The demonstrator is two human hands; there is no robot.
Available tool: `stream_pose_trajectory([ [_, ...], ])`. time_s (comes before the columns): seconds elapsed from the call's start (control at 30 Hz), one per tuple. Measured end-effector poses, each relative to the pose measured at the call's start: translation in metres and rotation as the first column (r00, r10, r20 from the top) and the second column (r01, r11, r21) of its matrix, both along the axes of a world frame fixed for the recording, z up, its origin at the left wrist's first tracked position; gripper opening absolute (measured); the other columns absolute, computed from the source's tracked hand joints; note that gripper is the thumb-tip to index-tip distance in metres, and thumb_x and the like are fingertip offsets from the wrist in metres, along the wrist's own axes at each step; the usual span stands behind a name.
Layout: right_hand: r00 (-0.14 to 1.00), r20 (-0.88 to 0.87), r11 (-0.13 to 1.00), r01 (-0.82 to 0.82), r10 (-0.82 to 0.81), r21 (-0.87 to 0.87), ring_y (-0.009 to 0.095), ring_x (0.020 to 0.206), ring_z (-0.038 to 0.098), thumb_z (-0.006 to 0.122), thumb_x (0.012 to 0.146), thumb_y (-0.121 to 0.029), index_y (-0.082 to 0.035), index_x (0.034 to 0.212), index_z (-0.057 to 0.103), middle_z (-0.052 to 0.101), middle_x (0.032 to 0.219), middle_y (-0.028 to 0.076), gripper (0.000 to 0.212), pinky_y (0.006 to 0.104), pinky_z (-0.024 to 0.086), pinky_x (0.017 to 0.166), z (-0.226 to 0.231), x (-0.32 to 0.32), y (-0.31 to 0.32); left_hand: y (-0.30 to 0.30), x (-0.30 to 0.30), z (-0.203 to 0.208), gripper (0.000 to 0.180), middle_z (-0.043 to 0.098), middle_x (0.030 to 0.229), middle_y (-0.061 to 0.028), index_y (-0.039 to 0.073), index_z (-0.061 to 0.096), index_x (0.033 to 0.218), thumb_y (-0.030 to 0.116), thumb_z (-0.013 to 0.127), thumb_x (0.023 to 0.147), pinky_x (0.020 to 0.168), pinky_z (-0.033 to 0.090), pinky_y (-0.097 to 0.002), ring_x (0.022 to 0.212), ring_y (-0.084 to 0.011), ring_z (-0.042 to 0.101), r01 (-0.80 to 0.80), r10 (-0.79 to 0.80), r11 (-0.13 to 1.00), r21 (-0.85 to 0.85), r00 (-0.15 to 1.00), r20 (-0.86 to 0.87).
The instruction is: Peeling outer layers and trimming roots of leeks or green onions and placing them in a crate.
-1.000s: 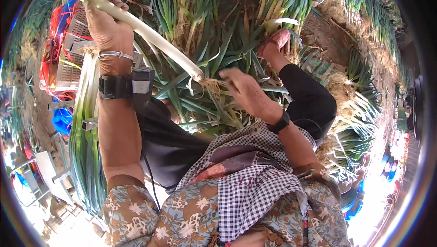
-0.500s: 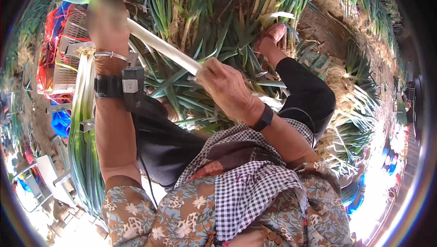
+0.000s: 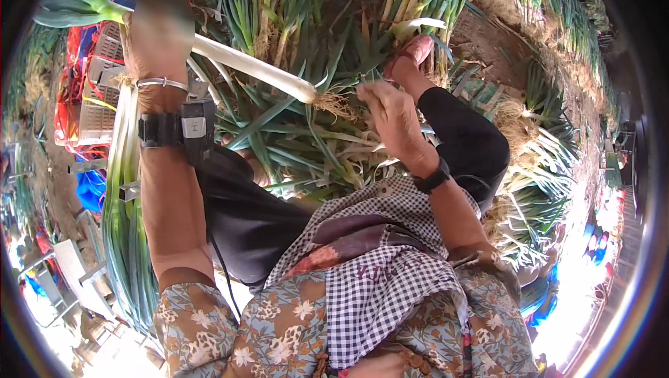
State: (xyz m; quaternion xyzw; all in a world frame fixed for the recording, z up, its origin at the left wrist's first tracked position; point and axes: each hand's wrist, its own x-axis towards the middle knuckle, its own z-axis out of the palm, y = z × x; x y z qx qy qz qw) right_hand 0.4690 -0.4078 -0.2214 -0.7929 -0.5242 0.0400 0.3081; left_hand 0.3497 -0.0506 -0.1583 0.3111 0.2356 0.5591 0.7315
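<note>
Over ground strewn with loose green leaves [image 3: 306, 144], a thick white leek [image 3: 258, 66] is slanting from the left hand [image 3: 162, 36] toward the right hand [image 3: 394, 120]. Compared with half a second ago, the right hand is no longer covering the root end: the stringy roots [image 3: 334, 105] are showing, and the leek's green top is pointing farther left. A blur is hiding the left fingers, though that hand is gripping the shaft. The right fingers are bending close together, slightly smeared; whether they are pinching anything, I cannot tell. The left forearm is partly covering a leek bundle [image 3: 125, 218]. A narrow gap is separating the right fingertips from the roots, while brown soil [image 3: 491, 50] is showing right of the foot [image 3: 412, 56].
</note>
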Motion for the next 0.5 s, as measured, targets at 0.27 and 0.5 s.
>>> stream_pose_trajectory([
  [0.27,0.889,-0.452,0.988,0.123,-0.067,0.097,0.026,0.063,0.067,0.061,0.082,-0.002,0.001,0.091,0.059,0.066,0.077,0.017,0.010,0.0318,0.052,0.057,0.026,-0.033,0.066,-0.018,0.006,0.000,0.028,0.046,0.077,-0.0067,0.005,0.046,0.106,0.032,0.047,0.098,0.060,0.039,-0.0302,0.064,-0.0175,0.042,0.101,-0.097,0.994,-0.044,0.991,0.088],
  [0.5,0.469,-0.883,0.967,0.238,-0.029,0.095,0.013,0.058,0.065,0.053,0.085,0.003,0.004,0.090,0.055,0.064,0.077,0.010,0.006,0.0261,0.056,0.053,-0.006,-0.035,0.050,-0.012,-0.008,0.013,0.072,0.039,0.060,-0.0002,0.002,0.056,0.093,0.072,0.038,0.087,0.049,0.028,-0.0260,0.052,-0.0124,0.032,0.347,-0.364,0.928,0.134,0.923,0.126],
])
